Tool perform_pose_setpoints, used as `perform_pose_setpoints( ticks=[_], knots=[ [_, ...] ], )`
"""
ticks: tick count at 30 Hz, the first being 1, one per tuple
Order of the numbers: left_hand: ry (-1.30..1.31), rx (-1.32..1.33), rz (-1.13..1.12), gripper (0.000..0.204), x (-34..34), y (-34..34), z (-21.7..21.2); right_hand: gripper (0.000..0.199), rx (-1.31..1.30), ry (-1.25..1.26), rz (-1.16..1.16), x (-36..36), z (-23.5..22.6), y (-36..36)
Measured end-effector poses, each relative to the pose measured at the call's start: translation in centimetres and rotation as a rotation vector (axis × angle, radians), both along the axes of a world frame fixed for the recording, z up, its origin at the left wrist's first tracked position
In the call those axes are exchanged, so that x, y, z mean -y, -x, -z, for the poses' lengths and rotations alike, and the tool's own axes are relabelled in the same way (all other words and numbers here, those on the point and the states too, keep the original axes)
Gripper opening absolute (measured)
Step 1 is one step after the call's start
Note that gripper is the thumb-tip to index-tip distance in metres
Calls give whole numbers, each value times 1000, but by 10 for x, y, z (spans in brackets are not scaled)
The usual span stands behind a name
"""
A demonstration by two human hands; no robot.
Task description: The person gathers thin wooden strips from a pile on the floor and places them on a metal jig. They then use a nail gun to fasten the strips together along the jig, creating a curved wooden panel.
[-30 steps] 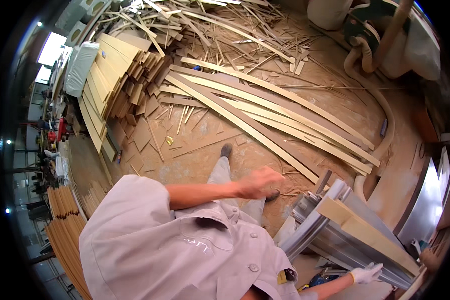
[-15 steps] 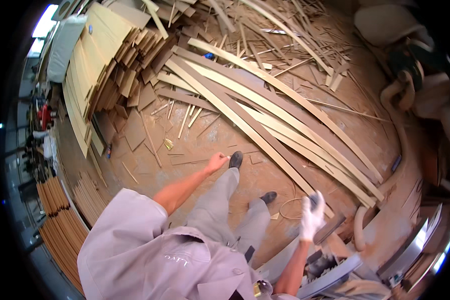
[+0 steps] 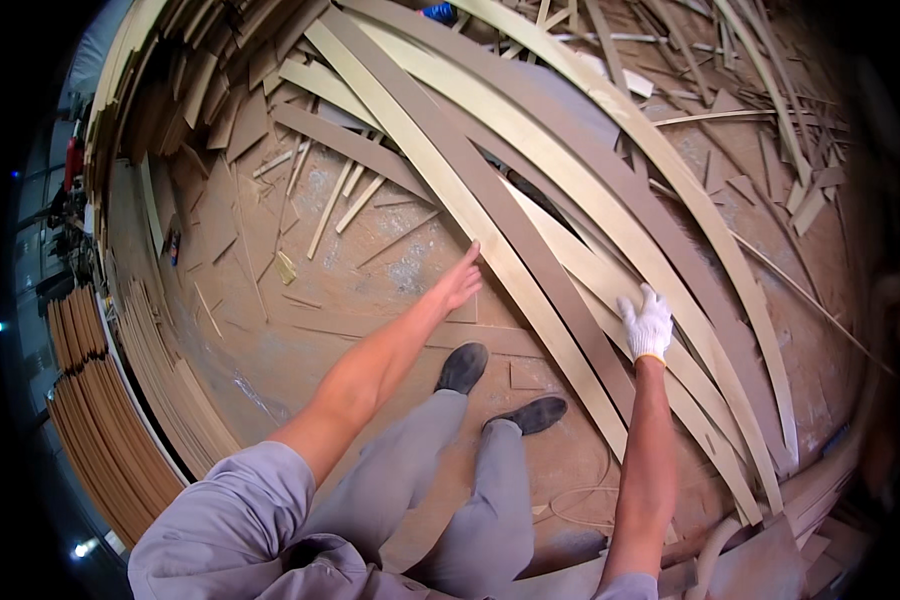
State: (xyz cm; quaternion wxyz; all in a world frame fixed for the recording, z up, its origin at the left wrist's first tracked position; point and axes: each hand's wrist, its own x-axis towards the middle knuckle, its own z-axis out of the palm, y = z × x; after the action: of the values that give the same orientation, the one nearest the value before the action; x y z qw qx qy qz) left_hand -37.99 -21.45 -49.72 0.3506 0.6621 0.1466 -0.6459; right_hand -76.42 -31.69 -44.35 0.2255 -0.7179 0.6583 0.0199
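My bare left hand [image 3: 460,280] is at the near edge of a long pale wooden strip [image 3: 530,305]. Its thumb points up along that edge, and the fingers look apart and loosely bent. Whether it touches the wood I cannot tell. Over the pile of strips to the right is my right hand [image 3: 647,322], in a white knitted glove with fingers spread, beside another pale strip [image 3: 685,370]. Between the two hands runs a brown strip [image 3: 530,235]. The strips lie crossed and fanned out on the floor.
Stacked boards [image 3: 200,75] stand at the far left, with bundled brown strips [image 3: 120,430] nearer. Offcuts [image 3: 360,190] litter the dusty floor [image 3: 320,280]. My shoes [image 3: 530,414] are just short of the strips. A thin hoop-like strip [image 3: 580,505] lies near the lower right.
Both hands have moved forward to the long strips, and my view has come closer to them. My left hand has gone from beside my shoe to the nearest pale strip.
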Motion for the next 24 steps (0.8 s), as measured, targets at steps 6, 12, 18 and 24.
perform_pose_setpoints(
  ticks=[6, 12, 18, 24],
  knots=[
    [206, -139, -160, 96, 26, 37, 53, 45, -92, -14, 19, -5, 49, -17],
    [168, -116, -257, 72, 23, 38, 45, 52, -31, -18, -40, -29, 44, -14],
    [219, -252, -304, 64, 1, 30, 41, 67, 65, -333, -155, -30, 19, -19],
    [244, -247, -338, 67, -4, 42, 36, 84, 83, -403, -228, -37, 12, -14]
  ],
)
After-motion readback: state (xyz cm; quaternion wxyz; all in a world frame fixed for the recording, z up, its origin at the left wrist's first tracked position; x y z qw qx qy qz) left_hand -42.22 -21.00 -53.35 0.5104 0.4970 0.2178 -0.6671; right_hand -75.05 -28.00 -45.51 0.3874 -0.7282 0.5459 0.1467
